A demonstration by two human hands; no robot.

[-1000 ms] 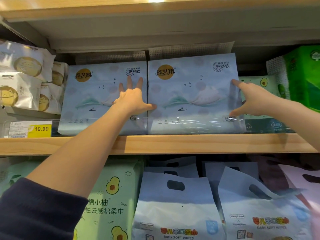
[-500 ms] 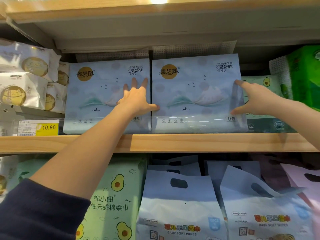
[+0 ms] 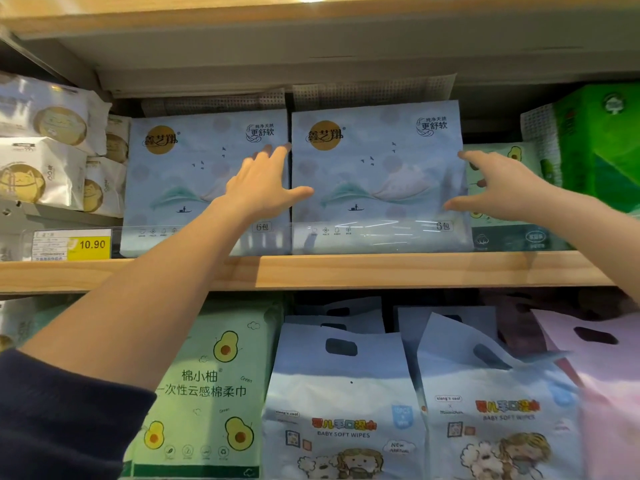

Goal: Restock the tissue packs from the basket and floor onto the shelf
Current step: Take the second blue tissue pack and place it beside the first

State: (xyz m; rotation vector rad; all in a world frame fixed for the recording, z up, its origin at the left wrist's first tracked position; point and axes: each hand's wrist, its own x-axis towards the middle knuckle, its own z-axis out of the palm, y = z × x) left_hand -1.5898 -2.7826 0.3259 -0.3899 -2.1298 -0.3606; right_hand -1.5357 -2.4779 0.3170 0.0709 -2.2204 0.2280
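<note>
Two blue tissue packs stand side by side on the wooden shelf (image 3: pixel 346 270). The left hand (image 3: pixel 258 192) lies flat on the left pack (image 3: pixel 180 181), fingers spread. The right hand (image 3: pixel 502 190) is open at the right pack's (image 3: pixel 377 174) edge, fingers spread

The left hand (image 3: pixel 263 192) was flat on the left blue pack (image 3: pixel 194 181); now it has turned and slid toward the right blue pack (image 3: pixel 377 178). The right hand (image 3: pixel 502 188) has come off that pack's edge, fingers spread
</note>
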